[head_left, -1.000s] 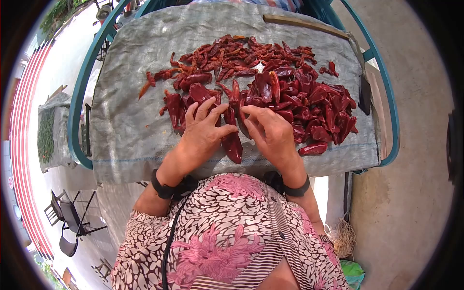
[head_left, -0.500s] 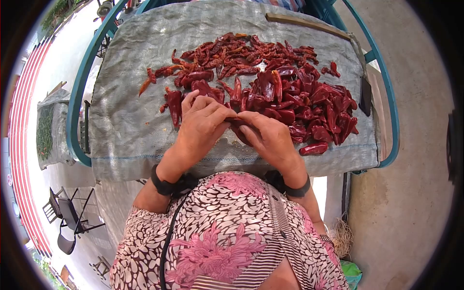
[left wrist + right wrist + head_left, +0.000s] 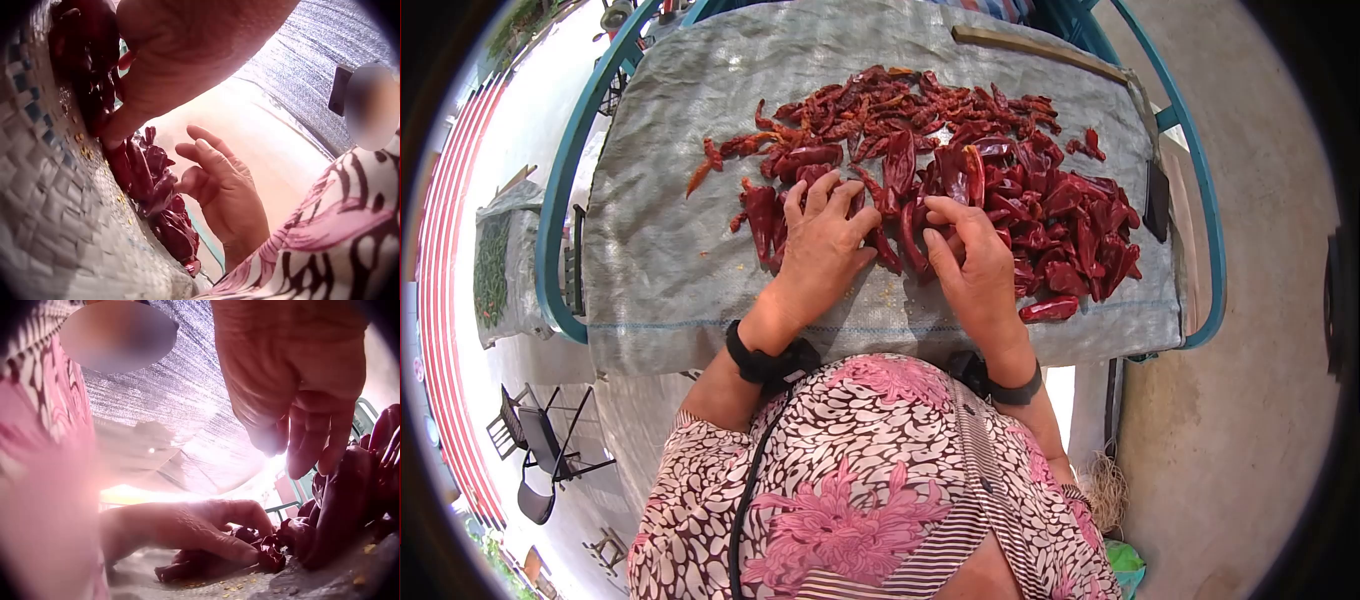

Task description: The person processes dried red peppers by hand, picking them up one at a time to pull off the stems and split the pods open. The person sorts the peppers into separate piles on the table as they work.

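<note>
Dried red peppers lie between and beyond both hands. The left hand (image 3: 825,245) is spread palm down over peppers left of centre, fingertips among them; in the right wrist view this left hand (image 3: 187,534) touches a dark red pepper (image 3: 197,565) with its thumb. The right hand (image 3: 975,265) hovers with bent, parted fingers beside a long curved pepper (image 3: 911,240), nothing visible between thumb and forefinger. In the left wrist view the right hand (image 3: 222,194) is raised beside the peppers (image 3: 175,231). A broad pepper (image 3: 899,165) lies just beyond the hands.
A large heap of glossy peppers (image 3: 1090,235) lies at the right, with smaller wrinkled ones (image 3: 860,105) at the back. A wooden strip (image 3: 1040,53) and a dark flat object (image 3: 1157,200) lie near the edges of the grey woven sheet (image 3: 660,230). Teal rails (image 3: 565,200) flank it.
Half a second ago both hands met around a dark pepper; they have since parted. The left hand has moved onto the peppers, and a broad pepper now lies beyond the hands.
</note>
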### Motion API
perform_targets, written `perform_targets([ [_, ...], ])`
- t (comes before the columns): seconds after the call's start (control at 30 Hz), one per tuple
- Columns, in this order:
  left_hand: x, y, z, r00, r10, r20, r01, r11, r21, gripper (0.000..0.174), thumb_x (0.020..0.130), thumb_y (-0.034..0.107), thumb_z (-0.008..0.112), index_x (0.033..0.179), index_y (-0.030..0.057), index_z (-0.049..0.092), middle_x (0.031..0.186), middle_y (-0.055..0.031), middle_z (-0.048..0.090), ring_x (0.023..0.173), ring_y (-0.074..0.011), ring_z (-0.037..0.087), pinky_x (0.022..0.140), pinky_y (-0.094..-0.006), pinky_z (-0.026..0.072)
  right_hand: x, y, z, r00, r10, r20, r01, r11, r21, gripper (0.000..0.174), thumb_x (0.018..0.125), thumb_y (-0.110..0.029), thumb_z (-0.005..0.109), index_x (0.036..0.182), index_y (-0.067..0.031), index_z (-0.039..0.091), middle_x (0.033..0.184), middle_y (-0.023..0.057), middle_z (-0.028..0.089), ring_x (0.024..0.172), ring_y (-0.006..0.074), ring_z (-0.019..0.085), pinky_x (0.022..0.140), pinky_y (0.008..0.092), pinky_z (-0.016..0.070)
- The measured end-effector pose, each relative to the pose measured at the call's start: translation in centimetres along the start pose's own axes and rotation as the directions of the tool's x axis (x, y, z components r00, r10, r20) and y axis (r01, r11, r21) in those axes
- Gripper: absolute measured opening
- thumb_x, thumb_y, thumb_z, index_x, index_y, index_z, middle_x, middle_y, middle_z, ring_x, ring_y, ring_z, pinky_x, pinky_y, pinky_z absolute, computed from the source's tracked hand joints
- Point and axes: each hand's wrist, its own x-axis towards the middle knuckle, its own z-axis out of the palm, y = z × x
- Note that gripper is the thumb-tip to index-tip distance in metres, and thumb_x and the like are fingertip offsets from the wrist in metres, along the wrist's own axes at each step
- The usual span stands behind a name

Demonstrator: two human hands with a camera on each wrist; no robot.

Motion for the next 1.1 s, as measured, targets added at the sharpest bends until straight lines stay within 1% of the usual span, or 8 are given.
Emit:
perform_targets([
  [0.2,0.4,-0.4,1.4,0.989,0.108,-0.097,-0.098,0.99,0.1,0.026,0.077,0.011,0.076,0.101,0.0172,0.068,0.129,-0.005,0.063,0.136,-0.0323,0.046,0.115,-0.0586,0.0248,-0.4,0.1,0.3,0.993,0.015,0.119,-0.005,0.997,-0.081,0.037,0.092,-0.012,0.071,0.129,-0.0096,0.063,0.103,0.0113,0.072,0.086,0.0293,0.073,0.071,0.038,0.0578],
  [0.4,0.0,0.4,-0.8,0.985,0.122,-0.126,-0.134,0.987,-0.093,0.021,0.082,0.008,0.072,0.101,0.0168,0.068,0.124,-0.0019,0.065,0.131,-0.0286,0.05,0.115,-0.0578,0.0233,-1.0,0.1,0.6,0.953,-0.172,0.251,0.218,0.961,-0.172,0.058,0.087,-0.016,0.076,0.139,-0.0096,0.053,0.102,0.0137,0.074,0.082,0.0331,0.073,0.066,0.044,0.0576],
  [0.5,-0.3,1.0,-2.4,0.991,0.058,-0.123,-0.076,0.986,-0.147,0.03,0.083,0.005,0.07,0.111,0.0162,0.067,0.124,-0.0025,0.065,0.129,-0.0293,0.051,0.115,-0.0539,0.0257,-1.2,0.2,0.7,0.952,-0.145,0.271,0.211,0.949,-0.233,0.057,0.086,-0.014,0.076,0.139,-0.0096,0.054,0.1,0.0152,0.074,0.078,0.0354,0.072,0.066,0.0445,0.0571],
  [0.6,-0.4,-0.9,-2.3,0.972,-0.09,-0.218,0.05,0.981,-0.185,0.045,0.083,0.0,0.066,0.124,0.017,0.065,0.126,-0.0038,0.065,0.128,-0.0306,0.051,0.114,-0.0488,0.0281,-0.9,0.6,0.4,0.961,-0.137,0.239,0.202,0.939,-0.276,0.059,0.086,-0.013,0.076,0.14,-0.0107,0.053,0.096,0.0177,0.073,0.076,0.037,0.071,0.066,0.0447,0.0566],
  [0.7,-0.2,-2.9,-2.2,0.968,-0.113,-0.222,0.106,0.993,-0.045,0.054,0.082,-0.004,0.062,0.132,0.0174,0.063,0.131,-0.0054,0.063,0.128,-0.0312,0.051,0.112,-0.0453,0.0308,-0.4,0.2,0.2,0.981,-0.119,0.153,0.161,0.938,-0.306,0.058,0.087,-0.013,0.076,0.14,-0.0125,0.054,0.092,0.02,0.073,0.078,0.037,0.071,0.066,0.0448,0.0562],
  [0.83,-0.1,-3.6,-1.5,0.996,-0.042,-0.079,0.054,0.988,0.145,0.057,0.082,-0.003,0.059,0.135,0.0168,0.063,0.144,-0.0054,0.055,0.131,-0.0328,0.048,0.112,-0.0489,0.0322,0.3,-1.0,0.5,0.986,-0.023,-0.167,0.008,0.996,-0.093,0.05,0.091,-0.011,0.072,0.138,-0.013,0.057,0.112,0.0181,0.069,0.075,0.0327,0.071,0.067,0.0402,0.0567],
  [0.87,-0.1,-3.7,-1.4,0.995,-0.066,-0.069,0.074,0.99,0.117,0.054,0.082,-0.002,0.059,0.133,0.0168,0.064,0.145,-0.0054,0.054,0.131,-0.0327,0.048,0.113,-0.0494,0.0314,0.1,-0.7,0.5,0.986,-0.061,-0.153,0.045,0.993,-0.108,0.047,0.092,-0.009,0.071,0.137,-0.0119,0.057,0.119,0.0141,0.065,0.078,0.0306,0.07,0.069,0.0376,0.057],
  [1.1,0.0,-4.0,-1.3,0.991,-0.12,-0.061,0.121,0.993,0.0,0.033,0.081,0.004,0.067,0.112,0.0155,0.066,0.136,-0.0054,0.057,0.127,-0.0301,0.051,0.11,-0.0485,0.0318,-0.7,-0.2,0.9,0.979,-0.166,0.119,0.177,0.981,-0.085,0.04,0.092,-0.012,0.071,0.131,-0.0117,0.061,0.116,0.0123,0.067,0.09,0.0321,0.07,0.072,0.0409,0.057],
])
